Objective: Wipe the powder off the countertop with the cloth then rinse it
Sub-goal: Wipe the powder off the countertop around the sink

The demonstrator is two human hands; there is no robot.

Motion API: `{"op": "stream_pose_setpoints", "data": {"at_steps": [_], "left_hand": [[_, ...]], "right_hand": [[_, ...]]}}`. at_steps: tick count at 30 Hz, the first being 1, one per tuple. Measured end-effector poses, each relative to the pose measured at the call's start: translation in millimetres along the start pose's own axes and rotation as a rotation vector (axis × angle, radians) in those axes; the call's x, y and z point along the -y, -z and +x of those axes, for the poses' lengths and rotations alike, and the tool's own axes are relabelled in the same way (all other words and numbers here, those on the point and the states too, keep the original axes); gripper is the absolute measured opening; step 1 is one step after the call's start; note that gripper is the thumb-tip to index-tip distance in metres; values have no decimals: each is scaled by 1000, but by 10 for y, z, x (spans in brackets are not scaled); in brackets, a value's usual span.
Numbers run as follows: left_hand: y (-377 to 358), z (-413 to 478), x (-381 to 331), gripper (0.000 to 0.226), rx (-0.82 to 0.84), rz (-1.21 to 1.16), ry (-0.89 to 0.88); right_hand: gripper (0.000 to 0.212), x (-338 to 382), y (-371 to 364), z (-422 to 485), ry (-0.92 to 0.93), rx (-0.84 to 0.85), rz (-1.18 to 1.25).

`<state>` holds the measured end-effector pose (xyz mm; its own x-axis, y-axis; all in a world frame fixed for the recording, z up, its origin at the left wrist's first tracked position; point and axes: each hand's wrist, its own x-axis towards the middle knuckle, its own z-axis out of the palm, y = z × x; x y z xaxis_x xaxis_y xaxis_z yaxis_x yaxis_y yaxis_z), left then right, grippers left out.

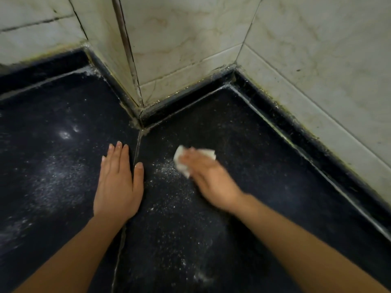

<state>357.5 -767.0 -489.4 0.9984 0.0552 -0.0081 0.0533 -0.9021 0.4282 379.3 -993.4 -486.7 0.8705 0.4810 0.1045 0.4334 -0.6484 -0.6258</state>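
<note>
head view: 1 camera, looking down at a corner.
right hand [208,176]: blurred, palm down, fingers pressing the small white folded cloth [191,160] onto the black speckled stone countertop [264,176].
left hand [118,182]: flat, fingers spread, holding nothing.
progress: wiping underway; white powder [169,187] remains beside the cloth, also nearer and left. Rinse not done.
edges: cream tiled wall [317,60] behind and right; open counter toward the person.

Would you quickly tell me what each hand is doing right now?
Left hand: open, flat on the countertop, holding nothing.
Right hand: pressing the white cloth onto the powder.
</note>
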Motion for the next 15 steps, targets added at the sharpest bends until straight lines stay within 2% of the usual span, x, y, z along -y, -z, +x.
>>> {"op": "stream_pose_setpoints", "data": {"at_steps": [4, 6, 8, 13, 15], "left_hand": [[12, -1, -7, 59, 19, 7, 4], [11, 0, 0, 59, 18, 6, 7], [5, -1, 9, 58, 12, 3, 4], [-11, 4, 31, 57, 3, -16, -3], [-16, 5, 32, 57, -6, -22, -6]], "right_hand": [[49, 222, -160, -504, 183, 210, -30], [52, 69, -39, -452, 175, 222, -94], [50, -166, 148, -275, 51, 149, -143], [44, -763, 588, 99, -396, -113, -197], [43, -764, 524, 123, -464, -186, -210]]}}
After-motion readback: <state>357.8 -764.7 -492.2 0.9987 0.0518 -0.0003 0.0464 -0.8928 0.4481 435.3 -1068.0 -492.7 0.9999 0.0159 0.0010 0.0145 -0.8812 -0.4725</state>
